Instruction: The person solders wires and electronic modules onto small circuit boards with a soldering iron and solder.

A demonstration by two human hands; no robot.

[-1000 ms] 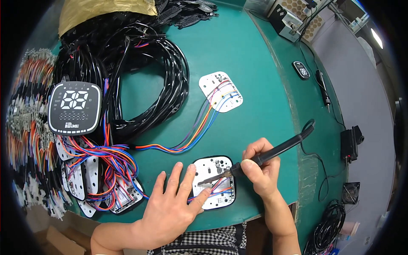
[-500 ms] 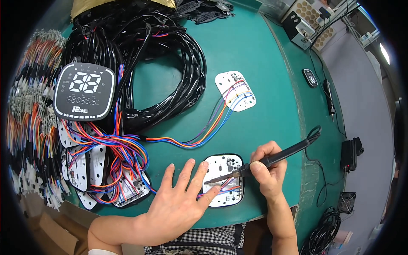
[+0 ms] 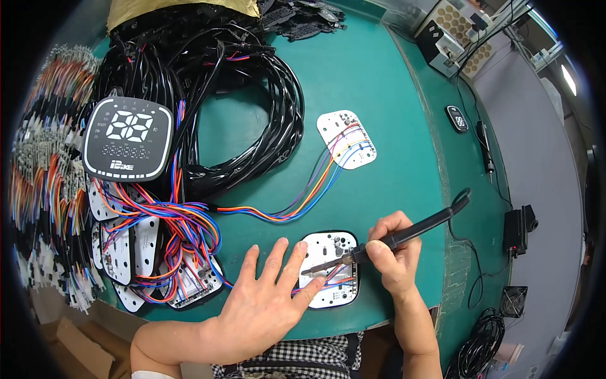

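Viewpoint shift; right fingers [image 3: 382,254] around soldering iron [image 3: 423,227]; left fingers [image 3: 273,261] spread at board [image 3: 326,250] near table edge [image 3: 384,321]

Green surface [image 3: 398,183] holds black-rimmed circuit board [image 3: 320,251] near front edge, wired white board [image 3: 329,128] farther back, black cable coil [image 3: 289,129] and piled circuit boards [image 3: 146,245] left, black plastic parts [image 3: 309,24] at far end.

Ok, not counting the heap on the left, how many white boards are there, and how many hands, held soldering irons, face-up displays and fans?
White boards: 2
Hands: 2
Held soldering iron: 1
Face-up displays: 2
Fan: 1
Total: 8
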